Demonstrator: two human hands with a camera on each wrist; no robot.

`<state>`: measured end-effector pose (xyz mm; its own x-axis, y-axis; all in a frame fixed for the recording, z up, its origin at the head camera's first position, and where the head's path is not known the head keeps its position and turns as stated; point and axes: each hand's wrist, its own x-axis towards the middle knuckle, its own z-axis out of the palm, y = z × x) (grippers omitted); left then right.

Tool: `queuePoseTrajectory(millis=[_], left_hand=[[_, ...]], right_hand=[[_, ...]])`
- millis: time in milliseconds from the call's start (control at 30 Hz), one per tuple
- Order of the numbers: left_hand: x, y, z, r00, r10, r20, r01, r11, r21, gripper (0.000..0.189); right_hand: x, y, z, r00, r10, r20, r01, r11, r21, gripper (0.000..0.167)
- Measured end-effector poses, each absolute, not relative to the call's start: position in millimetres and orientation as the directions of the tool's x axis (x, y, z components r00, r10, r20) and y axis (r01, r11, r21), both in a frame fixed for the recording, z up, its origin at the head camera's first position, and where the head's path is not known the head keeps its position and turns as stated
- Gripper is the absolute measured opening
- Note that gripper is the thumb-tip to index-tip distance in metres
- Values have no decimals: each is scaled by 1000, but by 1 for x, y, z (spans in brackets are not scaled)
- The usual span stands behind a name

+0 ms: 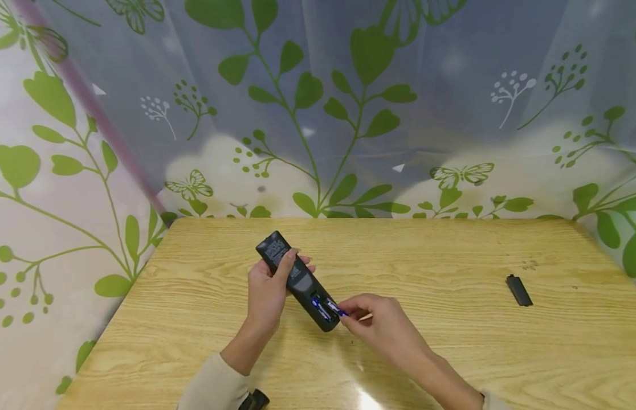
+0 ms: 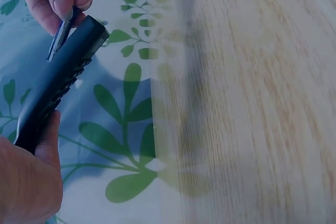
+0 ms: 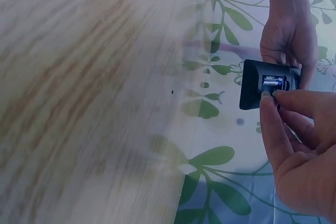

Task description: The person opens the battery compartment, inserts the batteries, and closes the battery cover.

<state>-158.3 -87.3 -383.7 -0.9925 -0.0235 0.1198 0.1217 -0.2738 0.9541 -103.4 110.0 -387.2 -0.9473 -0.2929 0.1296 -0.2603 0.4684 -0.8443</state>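
Your left grip [image 1: 266, 291] is wrapped round the remote [image 1: 300, 280], thumb across its back and fingers on the far side, holding it tilted above the counter [image 1: 431, 256] with the opened back facing you. Your right grip [image 1: 383, 322] is almost closed, thumb and fingertips pinching the outer end of a battery [image 1: 333, 306] that slants out from the remote, just beside the other battery [image 1: 320, 310] lying inside. The cover [image 1: 519, 290] rests on the counter, well apart to your right.
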Motion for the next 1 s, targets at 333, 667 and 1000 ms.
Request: queuePoseTrajectory(millis=[333,667,1000], left_hand=[[-159,-84,-385,-992,-24,127,128,-279,952,36],[-158,-84,-385,-992,-24,124,126,-269,955,36],[-159,-85,-385,-993,-19,119,119,-281,952,39]], right_hand=[[-104,106,-387,-939,-312,146,-286,471,-834,17],[-105,105,-388,-937,-321,140,-285,468,-836,23],[-107,108,-392,-924,-333,189,-336,467,-818,18]])
